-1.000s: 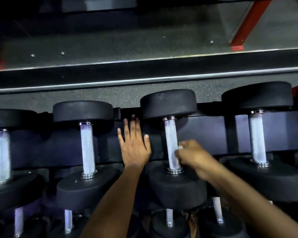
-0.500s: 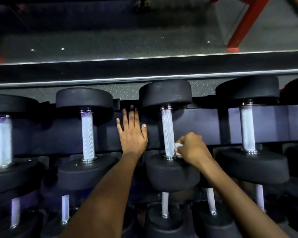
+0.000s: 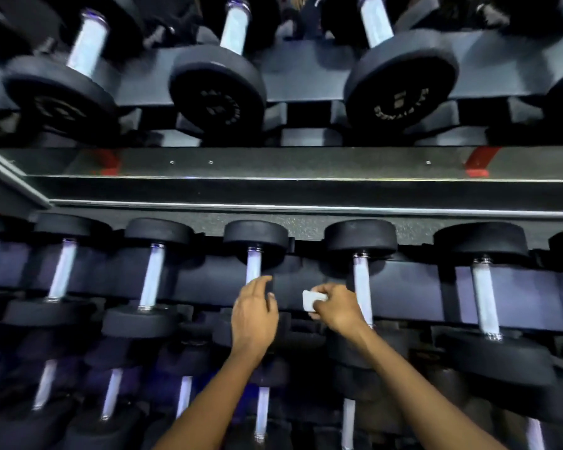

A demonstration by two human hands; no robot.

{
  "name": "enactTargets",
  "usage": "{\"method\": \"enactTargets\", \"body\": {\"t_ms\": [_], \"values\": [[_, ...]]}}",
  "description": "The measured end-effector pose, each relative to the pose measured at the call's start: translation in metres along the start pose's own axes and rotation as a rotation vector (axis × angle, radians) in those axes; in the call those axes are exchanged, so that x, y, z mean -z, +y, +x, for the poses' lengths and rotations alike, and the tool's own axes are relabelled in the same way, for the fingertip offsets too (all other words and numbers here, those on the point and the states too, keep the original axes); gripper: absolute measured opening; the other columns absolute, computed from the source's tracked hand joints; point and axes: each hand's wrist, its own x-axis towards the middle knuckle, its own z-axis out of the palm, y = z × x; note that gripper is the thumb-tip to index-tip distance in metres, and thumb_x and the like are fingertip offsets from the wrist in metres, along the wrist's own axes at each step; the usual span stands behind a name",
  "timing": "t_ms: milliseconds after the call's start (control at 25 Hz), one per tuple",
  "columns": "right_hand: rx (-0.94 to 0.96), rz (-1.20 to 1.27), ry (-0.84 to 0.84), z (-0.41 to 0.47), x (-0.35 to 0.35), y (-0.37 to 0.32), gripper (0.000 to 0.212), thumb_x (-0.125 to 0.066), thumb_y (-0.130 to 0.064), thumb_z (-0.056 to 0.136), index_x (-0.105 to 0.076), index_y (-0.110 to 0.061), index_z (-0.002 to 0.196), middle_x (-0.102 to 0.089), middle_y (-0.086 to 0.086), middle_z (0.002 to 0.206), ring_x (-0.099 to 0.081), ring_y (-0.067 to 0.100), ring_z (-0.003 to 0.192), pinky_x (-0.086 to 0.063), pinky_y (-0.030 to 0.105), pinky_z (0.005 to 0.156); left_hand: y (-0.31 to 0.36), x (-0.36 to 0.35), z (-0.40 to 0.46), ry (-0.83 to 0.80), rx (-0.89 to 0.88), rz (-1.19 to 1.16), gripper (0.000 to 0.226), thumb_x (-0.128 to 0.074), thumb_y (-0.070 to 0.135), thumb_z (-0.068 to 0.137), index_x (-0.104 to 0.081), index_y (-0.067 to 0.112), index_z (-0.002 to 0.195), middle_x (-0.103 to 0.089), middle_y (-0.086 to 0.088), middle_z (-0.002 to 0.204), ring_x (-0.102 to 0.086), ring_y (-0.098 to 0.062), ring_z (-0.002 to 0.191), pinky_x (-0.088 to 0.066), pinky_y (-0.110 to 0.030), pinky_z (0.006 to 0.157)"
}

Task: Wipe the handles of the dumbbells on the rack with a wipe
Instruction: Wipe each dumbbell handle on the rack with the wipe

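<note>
- Gym flooring, speckled and dark, is showing behind a tiered dumbbell rack (image 3: 306,193); the head camera is taking in an upper tier of round black heads and a middle tier of dumbbells lying with their silver knurled handles running away from the viewer.
- Lower down, more dumbbells are sitting in shadow, and motion blur is softening the top row.
- The right hand (image 3: 337,306) is pinching a small white wipe (image 3: 311,300) between thumb and curled fingers, holding it in the gap between two middle-tier handles, touching neither.
- Just to its right is running the handle (image 3: 362,287) of the fourth dumbbell; just to its left is the handle (image 3: 253,266) of the third.
- The left hand (image 3: 255,315) is reaching over that third handle with fingers loosely bent, holding nothing; whether it is touching the bar I cannot tell.
- Judging progress: no handle is looking visibly wet or different, so how many are done is unclear; the wipe seems to be travelling toward the third handle, with many handles on every tier probably waiting.
- Compared with half a second back, the wipe has come off the handle it was gripping, the left hand has lifted from lying flat on the rack pad, and the camera has tilted upward, bringing the upper tier into sight.
</note>
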Motion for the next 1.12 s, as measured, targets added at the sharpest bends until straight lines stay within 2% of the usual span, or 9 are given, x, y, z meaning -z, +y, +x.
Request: {"method": "enactTargets", "body": {"t_ms": [120,280,440,560,640,720,800,1040,1120], "values": [[-0.04,0.135,-0.026,0.013,-0.039,-0.014,0.028,-0.054,0.005,0.08,-0.068,-0.006,0.102,-0.066,0.01,0.089,-0.066,0.02,0.072,-0.058,0.034,0.075,-0.053,0.026,0.02,0.078,0.105,0.025,0.034,-0.058,0.005,0.089,-0.058,0.004,0.123,-0.061,-0.014,0.124,-0.054,-0.034,0.115,-0.042,-0.042,0.097],[-0.105,0.382,-0.041,0.039,-0.074,-0.009,0.01,-0.066,0.004,0.082,-0.064,-0.007,0.081,-0.062,0.014,0.086,-0.06,0.016,0.066,-0.055,0.018,0.054,-0.117,0.016,0.052,0.061,0.191,0.02,0.043,-0.055,0.01,0.093,-0.049,-0.001,0.135,-0.051,-0.018,0.139,-0.044,-0.033,0.131,-0.033,-0.042,0.108],[-0.157,0.299,0.022,0.062,-0.105,0.013,0.017,-0.064,0.01,0.079,-0.066,-0.007,0.081,-0.064,0.013,0.085,-0.063,0.02,0.069,-0.057,0.021,0.056,-0.162,-0.011,0.093,-0.051,-0.016,0.108,0.052,-0.046,0.021,0.099,-0.035,0.004,0.147,-0.025,-0.011,0.158,-0.017,-0.025,0.148,-0.011,-0.038,0.121],[-0.124,0.175,-0.039,0.074,-0.124,0.022,0.028,-0.057,0.011,0.082,-0.068,-0.015,0.086,-0.067,0.008,0.09,-0.065,0.02,0.082,-0.058,0.031,0.074,-0.177,-0.03,0.11,-0.082,-0.205,0.206,0.061,-0.028,0.04,0.099,-0.023,0.01,0.152,-0.01,-0.002,0.161,-0.002,-0.015,0.149,0.004,-0.032,0.12],[-0.061,0.052,-0.099,0.084,-0.132,0.019,0.03,-0.057,0.007,0.082,-0.07,-0.021,0.082,-0.07,0.003,0.086,-0.064,0.014,0.079,-0.056,0.029,0.077,-0.187,-0.04,0.113,-0.05,-0.278,0.269,0.063,-0.027,0.041,0.098,-0.024,0.008,0.151,-0.013,-0.005,0.16,-0.006,-0.018,0.148,0.005,-0.033,0.119],[-0.047,-0.009,-0.278,0.084,-0.13,0.01,0.025,-0.06,0.002,0.082,-0.07,-0.021,0.077,-0.07,-0.005,0.077,-0.061,0.004,0.071,-0.05,0.019,0.069,-0.192,-0.047,0.114,-0.002,-0.287,0.289,0.062,-0.031,0.039,0.097,-0.028,0.006,0.15,-0.021,-0.009,0.159,-0.013,-0.021,0.147,0.002,-0.035,0.119],[-0.058,0.028,-0.42,0.076,-0.119,0.01,0.03,-0.056,0.009,0.081,-0.072,-0.016,0.083,-0.073,-0.003,0.084,-0.063,0.005,0.076,-0.048,0.018,0.073,-0.193,-0.049,0.111,0.009,-0.286,0.287,0.062,-0.031,0.039,0.097,-0.03,0.005,0.149,-0.024,-0.01,0.158,-0.014,-0.022,0.147,-0.001,-0.037,0.119],[-0.126,0.0,-0.385,0.076,-0.122,0.006,0.032,-0.052,0.008,0.077,-0.074,-0.012,0.09,-0.074,0.008,0.096,-0.066,0.021,0.093,-0.049,0.037,0.09,-0.191,-0.046,0.11,-0.004,-0.277,0.324,0.063,-0.029,0.038,0.097,-0.029,0.004,0.149,-0.023,-0.011,0.159,-0.013,-0.023,0.147,-0.008,-0.041,0.118],[-0.138,-0.058,-0.404,0.073,-0.121,0.003,0.034,-0.049,0.008,0.077,-0.073,-0.011,0.092,-0.074,0.006,0.094,-0.067,0.021,0.092,-0.049,0.035,0.086,-0.191,-0.045,0.11,-0.011,-0.277,0.334,0.063,-0.028,0.039,0.097,-0.028,0.004,0.149,-0.022,-0.011,0.159,-0.013,-0.024,0.147,-0.007,-0.041,0.119]]}}
